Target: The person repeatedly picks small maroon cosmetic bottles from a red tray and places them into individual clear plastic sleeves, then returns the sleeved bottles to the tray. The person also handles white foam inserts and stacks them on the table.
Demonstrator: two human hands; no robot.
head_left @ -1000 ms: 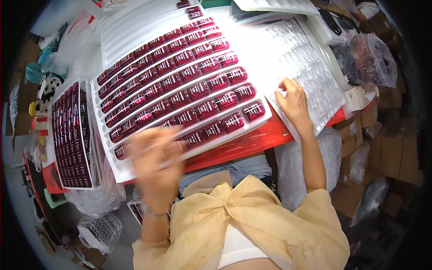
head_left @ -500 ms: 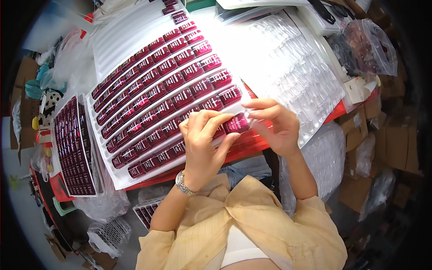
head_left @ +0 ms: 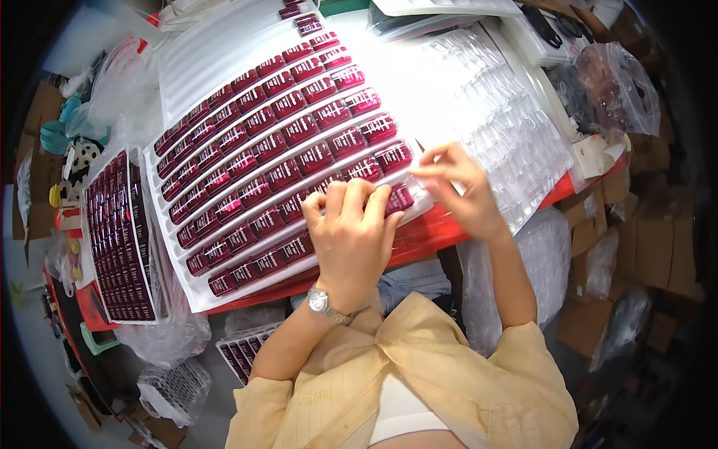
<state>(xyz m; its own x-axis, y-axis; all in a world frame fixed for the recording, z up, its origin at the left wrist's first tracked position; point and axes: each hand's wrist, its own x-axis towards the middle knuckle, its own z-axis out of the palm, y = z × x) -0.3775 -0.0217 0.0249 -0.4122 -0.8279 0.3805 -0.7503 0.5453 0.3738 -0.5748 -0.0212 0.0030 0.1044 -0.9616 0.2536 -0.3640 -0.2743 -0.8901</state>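
Note:
My left hand (head_left: 350, 228), with a metal watch on its wrist, lies over the near edge of the white tray (head_left: 196, 295). Its fingers are bent down around a small glossy dark-red block with white print (head_left: 401, 197), at the right end of the nearest row. Part of that block is hidden under the fingertips. Just to the right, my right hand (head_left: 465, 191) is raised off the block, thumb and fingers drawn together; anything between them is too small to make out. Rows of similar dark-red blocks (head_left: 284, 171) fill the tray's slots.
Clear plastic pieces (head_left: 493, 120) lie in rows on a sheet to the right. A second filled tray (head_left: 120, 239) stands at the left. The red table edge (head_left: 430, 228) runs before me. Plastic bags (head_left: 609, 86) and cardboard boxes (head_left: 658, 239) crowd the right side.
My left hand has turned palm-down and lowered the dark-red block to the end of the near row. My right hand has come away from the block, slightly up.

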